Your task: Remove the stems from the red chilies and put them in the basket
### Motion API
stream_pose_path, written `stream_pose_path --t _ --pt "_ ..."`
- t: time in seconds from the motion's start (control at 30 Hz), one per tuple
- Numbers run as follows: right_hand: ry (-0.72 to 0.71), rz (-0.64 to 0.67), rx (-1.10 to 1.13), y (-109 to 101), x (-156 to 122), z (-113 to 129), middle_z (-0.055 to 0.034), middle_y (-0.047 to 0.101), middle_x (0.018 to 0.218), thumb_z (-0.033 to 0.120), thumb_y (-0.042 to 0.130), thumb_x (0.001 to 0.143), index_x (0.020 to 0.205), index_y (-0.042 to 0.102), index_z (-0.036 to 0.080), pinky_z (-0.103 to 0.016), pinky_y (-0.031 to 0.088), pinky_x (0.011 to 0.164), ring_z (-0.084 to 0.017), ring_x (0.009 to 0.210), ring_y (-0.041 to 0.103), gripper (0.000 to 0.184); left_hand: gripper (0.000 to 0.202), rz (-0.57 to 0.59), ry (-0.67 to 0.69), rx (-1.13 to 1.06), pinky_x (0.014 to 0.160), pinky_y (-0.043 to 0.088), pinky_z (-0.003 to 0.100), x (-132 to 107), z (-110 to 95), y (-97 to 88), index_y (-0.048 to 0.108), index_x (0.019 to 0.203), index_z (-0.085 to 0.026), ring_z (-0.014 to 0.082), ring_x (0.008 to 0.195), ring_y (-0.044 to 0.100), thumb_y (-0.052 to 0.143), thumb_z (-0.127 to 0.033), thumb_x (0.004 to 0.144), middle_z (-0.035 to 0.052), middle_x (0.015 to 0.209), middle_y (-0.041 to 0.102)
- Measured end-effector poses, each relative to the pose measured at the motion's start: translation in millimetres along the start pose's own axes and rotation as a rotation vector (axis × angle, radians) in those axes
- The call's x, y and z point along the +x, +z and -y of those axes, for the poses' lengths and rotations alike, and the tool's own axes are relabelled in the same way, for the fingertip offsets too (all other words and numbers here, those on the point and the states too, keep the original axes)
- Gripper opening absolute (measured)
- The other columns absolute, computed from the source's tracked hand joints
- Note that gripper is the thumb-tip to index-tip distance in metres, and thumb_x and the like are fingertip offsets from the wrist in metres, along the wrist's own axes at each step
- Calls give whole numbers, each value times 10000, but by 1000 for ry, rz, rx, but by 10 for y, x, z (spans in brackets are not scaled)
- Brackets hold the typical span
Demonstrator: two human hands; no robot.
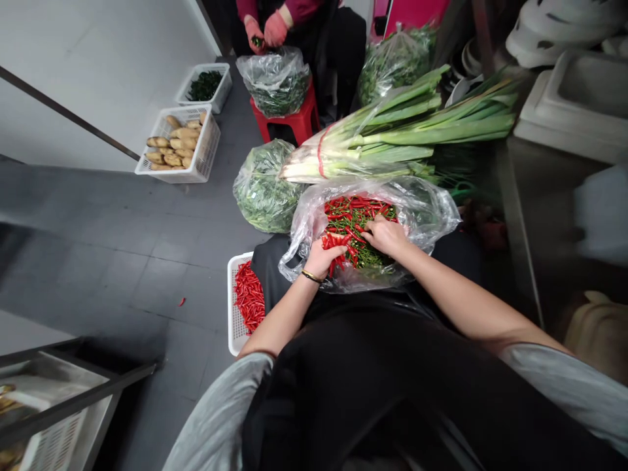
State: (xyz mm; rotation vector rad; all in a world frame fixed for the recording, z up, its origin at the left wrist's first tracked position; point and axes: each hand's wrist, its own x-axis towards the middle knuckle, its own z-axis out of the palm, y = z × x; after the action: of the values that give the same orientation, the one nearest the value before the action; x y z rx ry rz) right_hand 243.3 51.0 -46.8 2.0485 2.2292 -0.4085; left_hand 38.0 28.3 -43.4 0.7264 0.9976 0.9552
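In front of me an open clear plastic bag (426,209) holds a heap of red chilies (360,208) with green stems. My left hand (322,258) is at the near left of the heap, its fingers closed around several red chilies. At the right side of the heap, my right hand (385,234) has its fingers pinched together at a chili among the green stems. Its fingertips are partly hidden. By my left leg stands a white basket (233,327) of red chilies without visible green stems.
Leeks (383,140) tied with red lie beyond the bag, beside bagged greens (269,186). Farther off, a co-worker's gloved hands (267,31) are above a bag on a red stool (310,111). White baskets (209,154) stand along the wall. A loose chili (182,301) lies on the floor.
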Motion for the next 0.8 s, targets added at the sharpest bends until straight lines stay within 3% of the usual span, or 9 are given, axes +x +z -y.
stream_pose_path --t 0.17,0.27,0.33,0.4,0.53,0.63,0.7,0.8 --pt "-82 -50 130 -176 -94 192 -87 653 957 383 530 897 896 692 181 -286 419 698 -205 842 619 259 388 -8 -64 -63 726 480 291 19 21 92 719 833 -130 122 653 601 837 -177 466 21 759 707" --pt "-218 -55 142 -270 -272 260 -98 662 943 371 512 907 893 699 169 -288 419 688 -203 808 620 276 514 107 -91 -86 716 489 290 13 25 94 714 980 -141 129 665 624 845 -198 486 35 830 725" --pt "-327 -33 181 -289 -320 245 -99 676 935 350 491 920 910 710 166 -285 429 707 -198 805 628 287 511 184 -91 -75 702 493 285 2 23 76 704 985 -134 129 659 631 848 -205 500 37 833 723" --pt "-386 -25 268 -257 -271 189 -82 699 933 359 481 929 925 717 182 -275 442 750 -189 836 640 295 463 186 -81 -78 670 491 268 -10 14 51 692 930 -124 115 621 622 847 -200 501 21 780 710" --pt "-196 4 201 -86 -14 100 -80 723 957 441 542 887 912 711 194 -292 451 715 -218 857 654 301 466 85 -123 -129 571 463 235 -24 -14 -5 655 912 -117 94 516 585 836 -204 491 -13 656 670" --pt "-101 79 142 11 83 89 -81 729 867 356 590 850 818 692 185 -291 438 673 -219 801 657 202 449 48 -178 -156 549 453 232 -17 -28 -31 652 895 -97 101 502 584 819 -200 490 4 623 664" --pt "-62 63 279 22 35 82 -59 710 753 325 600 829 729 659 185 -278 437 645 -194 720 649 182 433 32 -213 -187 551 450 232 0 -19 -25 661 897 -90 102 502 586 803 -194 502 6 608 659" --pt "-20 83 670 -10 -171 92 -3 633 589 430 608 801 693 621 196 -257 427 536 -145 527 588 259 429 49 -224 -236 598 457 233 35 16 32 664 933 -98 97 549 604 779 -186 529 27 712 701"
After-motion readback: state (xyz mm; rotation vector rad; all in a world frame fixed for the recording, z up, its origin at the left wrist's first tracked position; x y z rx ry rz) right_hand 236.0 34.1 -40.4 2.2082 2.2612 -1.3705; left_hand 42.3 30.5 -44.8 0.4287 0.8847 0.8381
